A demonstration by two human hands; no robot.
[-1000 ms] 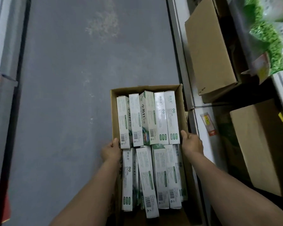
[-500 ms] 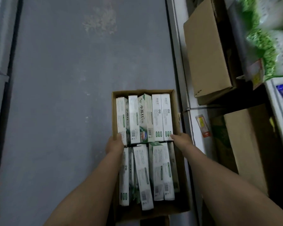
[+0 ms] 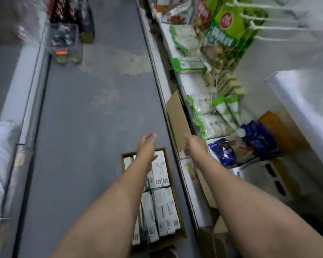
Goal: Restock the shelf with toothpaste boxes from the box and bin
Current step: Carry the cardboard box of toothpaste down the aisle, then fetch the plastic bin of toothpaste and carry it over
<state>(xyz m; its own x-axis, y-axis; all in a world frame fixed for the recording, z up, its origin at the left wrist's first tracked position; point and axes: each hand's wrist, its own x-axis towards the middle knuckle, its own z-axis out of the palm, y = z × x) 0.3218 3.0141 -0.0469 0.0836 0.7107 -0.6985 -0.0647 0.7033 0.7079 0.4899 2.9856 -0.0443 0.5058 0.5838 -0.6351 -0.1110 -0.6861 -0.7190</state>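
1. Head view is showing a cardboard box (image 3: 171,170) sitting on the grey floor (image 3: 93,127) of an aisle, hard against the base of the shelf (image 3: 177,84) on the person's right, and packed with white-and-green toothpaste boxes (image 3: 163,209) lying flat in two rows.
2. Both arms are reaching forward above it with nothing in either hand. Left hand (image 3: 146,146) is hanging over the far end of the carton with fingers loosely spread and relaxed; right hand (image 3: 195,144) is hovering by a brown cardboard flap (image 3: 177,116) at the shelf edge, its fingers too blurred to judge with any certainty.
3. Judging from this, the step in hand is picking up the first packs. Doing it well likely means taking several aligned packs from one row, gripping them by their long sides so they are staying square, and checking the shelf for a free gap first.
4. Writing is mostly unreadable through the motion blur: barcodes and small green marks are showing on the packs, and a green hanging bag (image 3: 226,28) is carrying a red round logo, but no brand name can be read.
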